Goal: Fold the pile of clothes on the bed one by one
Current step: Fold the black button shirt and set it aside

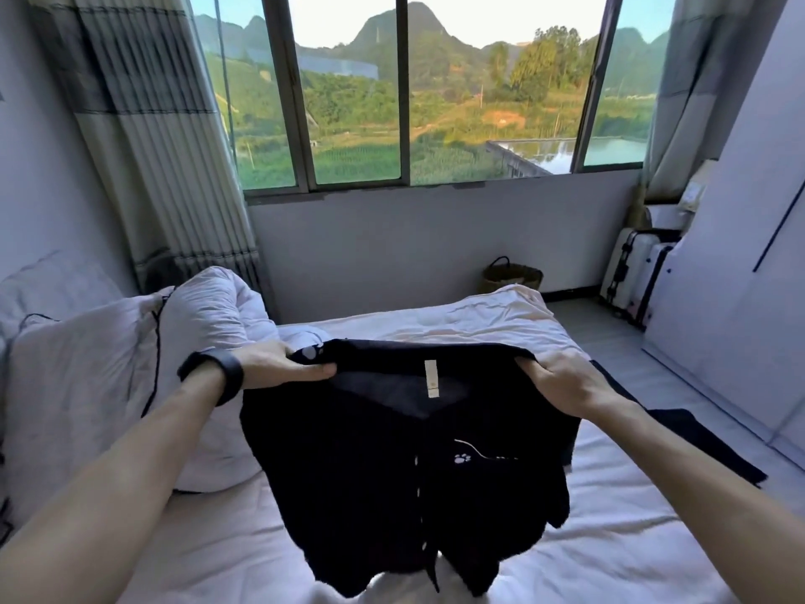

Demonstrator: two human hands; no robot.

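Shows a black top held up above the middle of the bed, front to the camera, buttoned down the centre, uneven hem hanging low over the sheet toward the near edge. Left hand closed on one shoulder, thumb on top, fingers curled under the cloth; right hand gripping the other shoulder likewise, knuckles up. Collar slack between them, pale label inside. Probable risks from here: creases, from laying the top down with the hem uneven; a lopsided drop, from one shoulder slipping out of a light grip; a sleeve trapped underneath, with neither sleeve clearly in view; a snag on the dark garment along the right edge of the bed, from a swing that way. Counted: two hands, both holding; one top in the air; one further dark garment on the bed; one label; two paw prints on the top, one beside the left hand, one on the chest; about four small buttons visible; one dark wristband on the left wrist; one white duvet heaped at the left edge; one basket on the floor beyond the far edge.
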